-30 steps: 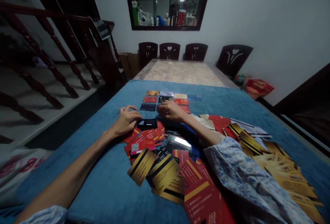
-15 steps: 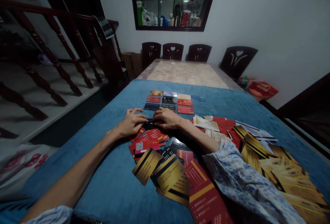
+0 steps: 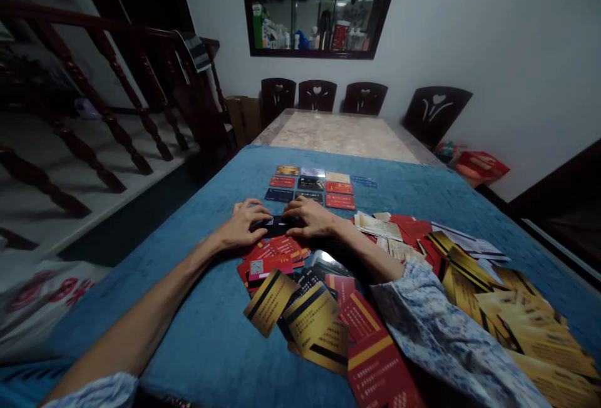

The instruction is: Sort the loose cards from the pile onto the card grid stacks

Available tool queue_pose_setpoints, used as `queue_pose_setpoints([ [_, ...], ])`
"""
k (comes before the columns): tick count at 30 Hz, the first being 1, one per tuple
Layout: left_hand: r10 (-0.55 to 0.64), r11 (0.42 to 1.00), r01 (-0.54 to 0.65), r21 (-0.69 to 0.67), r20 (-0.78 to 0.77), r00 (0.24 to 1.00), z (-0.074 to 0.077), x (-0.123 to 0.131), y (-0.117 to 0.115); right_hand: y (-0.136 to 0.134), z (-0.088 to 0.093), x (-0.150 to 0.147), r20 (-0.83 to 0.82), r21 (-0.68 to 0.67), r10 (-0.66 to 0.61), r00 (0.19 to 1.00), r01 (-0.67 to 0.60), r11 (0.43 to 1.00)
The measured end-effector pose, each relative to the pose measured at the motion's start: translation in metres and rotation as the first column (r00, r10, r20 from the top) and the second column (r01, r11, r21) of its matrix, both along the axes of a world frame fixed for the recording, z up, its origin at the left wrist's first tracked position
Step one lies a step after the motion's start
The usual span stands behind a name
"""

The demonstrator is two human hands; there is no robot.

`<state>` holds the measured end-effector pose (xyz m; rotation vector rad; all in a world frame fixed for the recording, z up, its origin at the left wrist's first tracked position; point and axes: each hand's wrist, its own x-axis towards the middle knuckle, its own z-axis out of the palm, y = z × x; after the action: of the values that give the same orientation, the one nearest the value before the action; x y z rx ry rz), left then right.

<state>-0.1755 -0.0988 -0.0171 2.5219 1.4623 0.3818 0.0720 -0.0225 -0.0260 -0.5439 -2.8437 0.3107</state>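
Between my two hands, low over the blue cloth, is a black card (image 3: 278, 226), possibly a small stack. The fingers of my left hand (image 3: 243, 223) close on its left end. My right hand (image 3: 310, 216) has curled fingers on the right end and covers part of it. Just beyond them, cards lie face up in rows, including a dark blue card (image 3: 280, 194) and a red card (image 3: 340, 201). Nearer to me spreads a loose pile of red cards (image 3: 277, 249), black cards (image 3: 307, 280) and gold cards (image 3: 312, 323), partly under my right forearm.
A blue cloth (image 3: 201, 308) covers the near part of the long table. To the right lies a heap of gold cards (image 3: 539, 326) with red and white ones. Chairs (image 3: 366, 96) stand at the far end; a wooden railing (image 3: 136, 82) runs along the left.
More of the black card shows between my hands, and the fingers of my right hand have shifted slightly on it. The whole view has moved a little; the laid-out cards stay in place.
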Motion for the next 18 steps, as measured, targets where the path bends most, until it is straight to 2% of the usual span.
queue_pose_setpoints([
  [5, -0.01, 1.0, 0.01, 0.017, 0.021, 1.0, -0.0007, -0.0006, 0.0006, -0.0002, 0.0008, 0.0002, -0.026, 0.019, -0.007, 1.0, 0.007, 1.0],
  [12, -0.09, 0.994, 0.089, 0.056, 0.014, 0.996, 0.0012, -0.0051, -0.0002, 0.0005, 0.0046, 0.0018, -0.046, -0.057, 0.003, 0.999, -0.006, 0.998],
  [18, -0.119, 0.989, 0.114, 0.094, 0.043, 0.992, 0.0003, -0.0099, 0.0025, -0.0045, 0.0088, 0.0034, -0.077, -0.045, -0.004, 0.997, 0.0, 0.999],
])
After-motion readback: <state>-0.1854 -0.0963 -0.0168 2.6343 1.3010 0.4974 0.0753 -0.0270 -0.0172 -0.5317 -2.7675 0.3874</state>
